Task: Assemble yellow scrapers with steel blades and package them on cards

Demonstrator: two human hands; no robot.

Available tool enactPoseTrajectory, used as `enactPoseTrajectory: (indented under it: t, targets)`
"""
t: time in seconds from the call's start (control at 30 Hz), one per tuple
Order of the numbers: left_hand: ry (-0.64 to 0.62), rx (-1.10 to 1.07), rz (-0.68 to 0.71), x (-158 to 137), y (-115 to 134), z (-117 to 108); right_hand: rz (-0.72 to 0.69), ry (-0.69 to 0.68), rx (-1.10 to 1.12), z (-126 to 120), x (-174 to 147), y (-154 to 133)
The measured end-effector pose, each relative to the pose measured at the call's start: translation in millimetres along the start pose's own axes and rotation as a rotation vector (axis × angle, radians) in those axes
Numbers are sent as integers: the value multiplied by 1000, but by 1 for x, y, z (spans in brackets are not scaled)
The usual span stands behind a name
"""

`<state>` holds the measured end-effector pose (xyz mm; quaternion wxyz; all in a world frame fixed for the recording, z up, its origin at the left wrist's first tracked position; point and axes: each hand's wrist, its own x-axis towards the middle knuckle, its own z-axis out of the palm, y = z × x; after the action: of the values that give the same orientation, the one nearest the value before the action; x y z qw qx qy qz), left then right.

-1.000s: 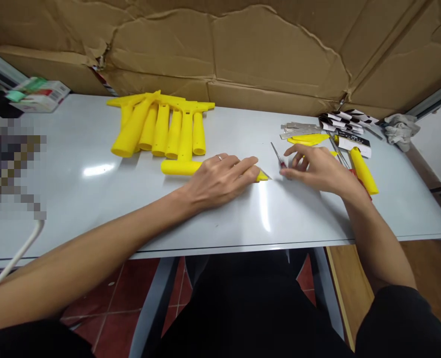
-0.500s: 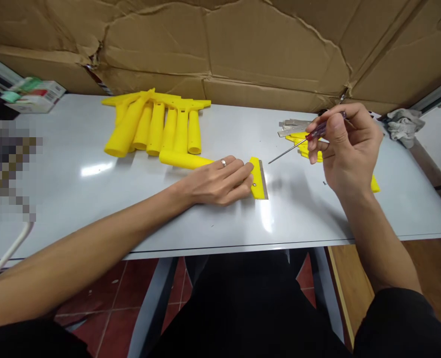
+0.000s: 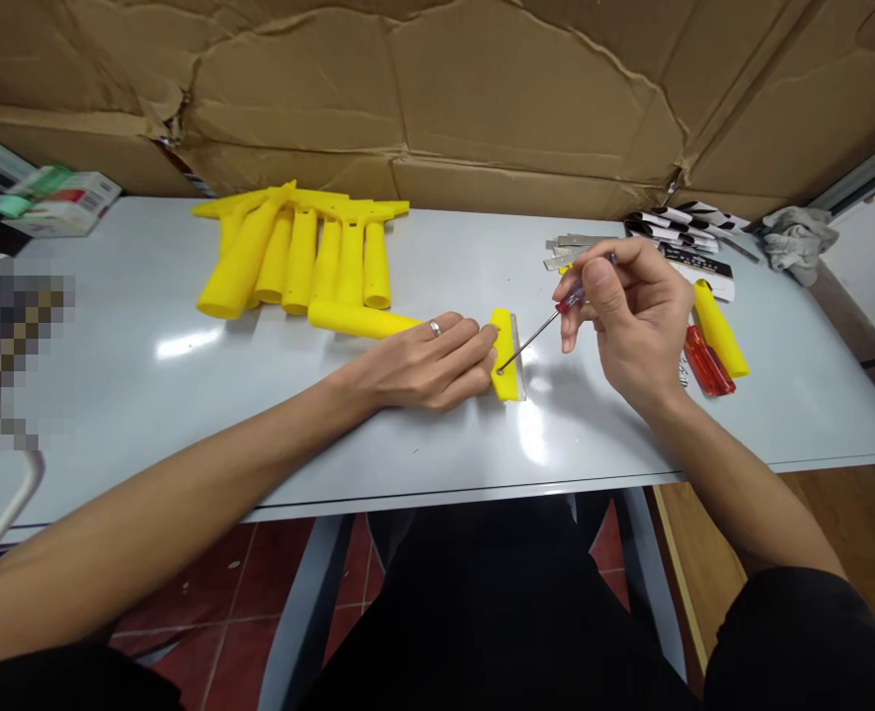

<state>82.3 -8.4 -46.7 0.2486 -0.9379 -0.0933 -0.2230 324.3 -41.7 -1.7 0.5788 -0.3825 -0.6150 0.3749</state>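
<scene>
My left hand point(image 3: 437, 365) is wrapped around a yellow scraper point(image 3: 367, 319) lying on the table; its handle points left. A metal blade point(image 3: 518, 355) runs along the right edge of the scraper's head. Between the thumb and fingers of my right hand point(image 3: 630, 321) is a screwdriver point(image 3: 533, 341) with a red and clear purple handle. The screwdriver's tip meets the screw on the scraper's head, its shaft slanting up to the right. My left palm hides the middle of the scraper.
Several yellow scraper handles point(image 3: 300, 262) lie in a row at the back left. Metal blades point(image 3: 575, 247) lie behind my right hand. Further right are a red screwdriver handle point(image 3: 710, 363), a yellow handle point(image 3: 720, 331), printed packaging point(image 3: 675, 229) and a grey cloth point(image 3: 800, 242). Cardboard point(image 3: 541, 89) borders the back.
My right hand has moved left and down, bringing the screwdriver's tip from above the table onto the scraper's screw. My left hand still grips the scraper.
</scene>
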Motion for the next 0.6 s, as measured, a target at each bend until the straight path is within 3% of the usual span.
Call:
enactPoseTrajectory:
  t: [0.2,0.37,0.47,0.6]
  targets:
    - [20,-221,-83,2,0,0,0,-3,-65,1,-5,-4]
    - [8,-156,-9,7,0,-3,-144,41,-170,3,-7,-9]
    - [33,-221,-67,7,0,-4,-189,-54,-215,10,5,-19]
    - [23,-107,-112,1,-5,-1,-82,-215,-169,24,30,-47]
